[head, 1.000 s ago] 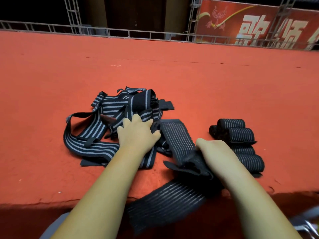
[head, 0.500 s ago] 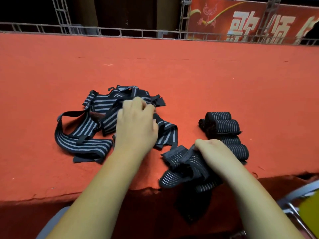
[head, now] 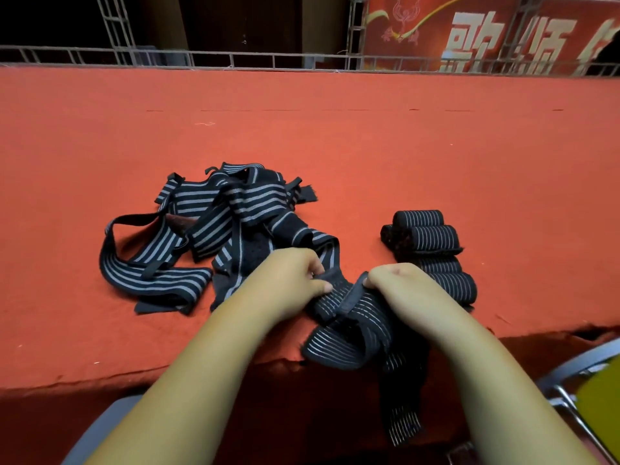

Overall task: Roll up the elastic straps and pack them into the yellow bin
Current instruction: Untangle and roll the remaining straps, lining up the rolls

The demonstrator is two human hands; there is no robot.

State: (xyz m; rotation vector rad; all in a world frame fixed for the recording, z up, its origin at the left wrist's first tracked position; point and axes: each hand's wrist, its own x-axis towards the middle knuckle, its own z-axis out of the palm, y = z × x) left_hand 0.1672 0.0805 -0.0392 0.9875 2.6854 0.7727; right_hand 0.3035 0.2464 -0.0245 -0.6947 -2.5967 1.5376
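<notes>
A black elastic strap with thin grey stripes is held near the front edge of the red surface, its tail hanging down over the edge. My left hand pinches one end of it. My right hand grips the same end from the right. A loose pile of unrolled striped straps lies to the left. Several rolled straps are stacked right of my hands. A yellow bin shows at the bottom right corner, mostly cut off by the frame.
The red carpeted surface stretches far back to a metal railing. A grey metal frame stands beside the bin. A grey rounded object sits at the lower left below the edge.
My left hand has left the loose pile and come right to the strap in my right hand. The strap has been drawn up and bunched between both hands.
</notes>
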